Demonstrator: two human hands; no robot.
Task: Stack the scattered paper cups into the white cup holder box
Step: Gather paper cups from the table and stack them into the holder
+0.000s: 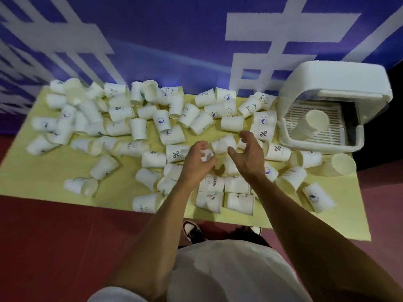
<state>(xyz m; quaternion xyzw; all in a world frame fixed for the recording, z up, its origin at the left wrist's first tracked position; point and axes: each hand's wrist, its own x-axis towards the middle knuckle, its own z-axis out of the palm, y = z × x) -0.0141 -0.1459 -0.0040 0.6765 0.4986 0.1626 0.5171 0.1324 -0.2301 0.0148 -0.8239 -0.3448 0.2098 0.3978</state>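
Both hands are hanging over the middle of the counter, which is wearing a yellow cover, as the head camera is showing it. The left hand is curling its fingers around a small white shape that I am taking for a held cup. The picture is blurred there, so this is only my reading. The right hand is holding nothing. Its fingers are spread and a little bent, and it is hovering just beside a lying cup that is resting on its side between the two hands.

The paper cups are lying scattered over almost the whole counter, mostly on their sides, many touching one another. The white cup holder box is standing at the far right corner with its lid lifted, and a short stack is already sitting inside it.

I am judging that the collecting step is in hand and that the task is near its beginning, because so many cups are lying loose. The next move is probably asking the right hand to close on the lying cup and nest it with the held one, both mouths facing the same way, before anything is carried to the box, which is well apart on the right.
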